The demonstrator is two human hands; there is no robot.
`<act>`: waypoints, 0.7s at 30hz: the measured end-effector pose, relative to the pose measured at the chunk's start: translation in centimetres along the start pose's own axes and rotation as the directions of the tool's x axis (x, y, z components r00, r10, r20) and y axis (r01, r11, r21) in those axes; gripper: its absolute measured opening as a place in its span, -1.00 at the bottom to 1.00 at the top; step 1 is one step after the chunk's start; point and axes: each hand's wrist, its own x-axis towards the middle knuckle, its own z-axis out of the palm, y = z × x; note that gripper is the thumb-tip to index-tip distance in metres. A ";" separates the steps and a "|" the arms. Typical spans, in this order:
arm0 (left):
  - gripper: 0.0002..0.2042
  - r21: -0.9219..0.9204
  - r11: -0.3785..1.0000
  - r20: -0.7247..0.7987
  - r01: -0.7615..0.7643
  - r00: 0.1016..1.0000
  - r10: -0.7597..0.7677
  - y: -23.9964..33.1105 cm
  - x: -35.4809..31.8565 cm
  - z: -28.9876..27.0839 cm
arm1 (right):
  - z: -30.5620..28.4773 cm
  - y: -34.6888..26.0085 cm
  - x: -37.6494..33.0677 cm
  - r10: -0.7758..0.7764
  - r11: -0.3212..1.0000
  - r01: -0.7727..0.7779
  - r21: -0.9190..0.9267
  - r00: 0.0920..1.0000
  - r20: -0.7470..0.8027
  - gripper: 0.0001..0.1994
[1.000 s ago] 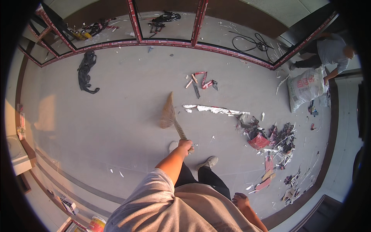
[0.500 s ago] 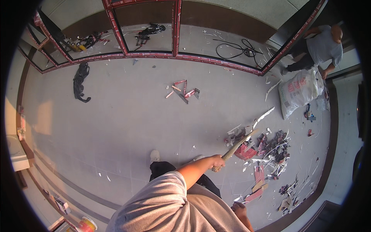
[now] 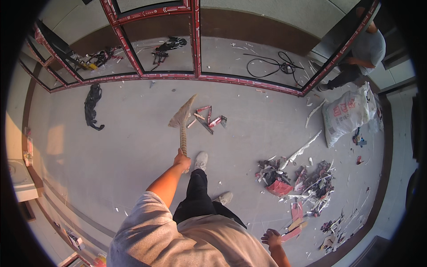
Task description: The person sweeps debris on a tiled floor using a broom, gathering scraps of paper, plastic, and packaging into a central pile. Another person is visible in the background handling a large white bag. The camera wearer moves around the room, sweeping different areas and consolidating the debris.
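Your left hand (image 3: 182, 159) is clenched around the handle of a broom (image 3: 182, 121), arm stretched out ahead of you, and the broom runs straight up and away from that grip, its fanned straw head angled over the grey floor (image 3: 124, 147). The bristle tip sits just beside a small cluster of red and white scraps (image 3: 208, 118); whether it touches them, you can't tell from here. Far left of the broom, well apart, a black bundle (image 3: 92, 107) lies on the floor near the red window frame (image 3: 195, 75).

Below the broom hand, your light shoe (image 3: 201, 160) is planted just beside the handle's lower end, so the handle's very end is hard to make out.

Moving right: a bigger heap of red and white debris (image 3: 302, 187) is spread out, well clear of the broom. Your right hand (image 3: 271, 238) hangs low near the picture's edge, fingers spread loose, holding nothing. Beyond the heap stands a white sack (image 3: 347, 113), and a person (image 3: 362, 53) crouches behind the frame, partly cut off by the dark rim.
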 end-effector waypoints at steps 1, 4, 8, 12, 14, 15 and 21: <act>-0.16 -0.019 0.999 -0.010 0.048 0.999 -0.048 0.8 2.6 -0.6 | 1.5 -1.7 -0.6 -0.006 0.999 0.006 0.034 1.000 0.017 -0.64; -0.19 -0.107 0.985 0.041 0.137 0.990 -0.134 3.2 8.1 -0.5 | 5.3 -4.5 -2.6 -0.034 0.996 0.030 0.084 0.998 0.045 -0.62; -0.24 0.009 0.994 0.114 0.113 0.987 -0.113 10.1 5.5 5.7 | 10.0 -7.3 -4.9 0.005 0.998 -0.006 0.056 1.000 0.026 -0.60; -0.28 0.203 0.979 0.349 -0.024 0.936 -0.049 7.7 0.7 19.4 | 12.9 -11.6 -6.8 0.005 1.000 -0.006 0.017 0.998 0.057 -0.60; -0.33 0.126 0.991 0.544 -0.051 0.839 -0.026 10.2 -2.5 21.1 | 13.6 -12.8 -7.0 -0.015 1.000 0.015 0.004 0.999 0.046 -0.60; -0.36 0.030 0.999 0.668 0.013 0.744 -0.029 12.1 -5.1 19.8 | 13.9 -13.2 -7.3 -0.020 0.999 0.019 0.038 0.999 0.033 -0.61; -0.55 0.084 0.960 0.905 -0.268 0.424 0.039 18.6 -11.9 15.5 | 14.5 -16.5 -7.4 -0.055 0.993 0.051 0.107 0.998 0.040 -0.63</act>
